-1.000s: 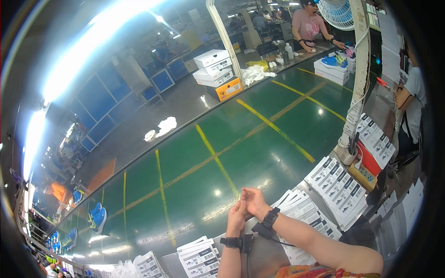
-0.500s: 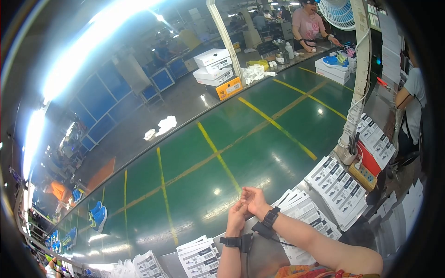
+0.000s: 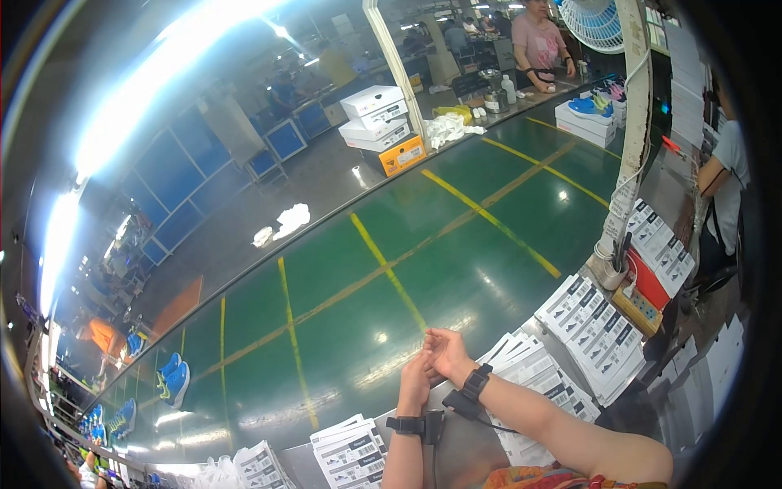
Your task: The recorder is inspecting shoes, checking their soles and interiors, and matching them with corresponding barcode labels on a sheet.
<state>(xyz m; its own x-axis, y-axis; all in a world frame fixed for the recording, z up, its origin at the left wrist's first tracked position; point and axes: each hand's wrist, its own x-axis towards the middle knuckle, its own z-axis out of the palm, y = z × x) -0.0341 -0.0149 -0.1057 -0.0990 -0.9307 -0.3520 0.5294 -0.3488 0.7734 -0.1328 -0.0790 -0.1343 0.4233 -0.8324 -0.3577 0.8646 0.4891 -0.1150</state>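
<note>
My left hand (image 3: pixel 416 376) and my right hand (image 3: pixel 447 352) rest against each other over the near edge of a green conveyor belt (image 3: pixel 342 334). Both have their fingers loosely curled in, and no object shows in either. A black strap with a small box sits round each wrist. Just right of my hands, fanned stacks of printed label sheets (image 3: pixel 533 383) lie on the metal ledge. Another stack of label sheets (image 3: pixel 349 456) lies left of my left forearm. On the belt at the far left stands a pair of blue sneakers (image 3: pixel 173 381).
A cracked white post (image 3: pixel 631 147) rises at the right, beside a power strip (image 3: pixel 638 308). White and orange shoe boxes (image 3: pixel 375 122) stand beyond the belt. Far right, blue shoes (image 3: pixel 590 106) top a white box (image 3: pixel 585 124). A co-worker (image 3: pixel 542 45) stands across the belt.
The belt's yellow lines and the shoes on it have shifted slightly right. The co-worker across the belt has drawn an outstretched arm back from the shoes. My hands have stayed put.
</note>
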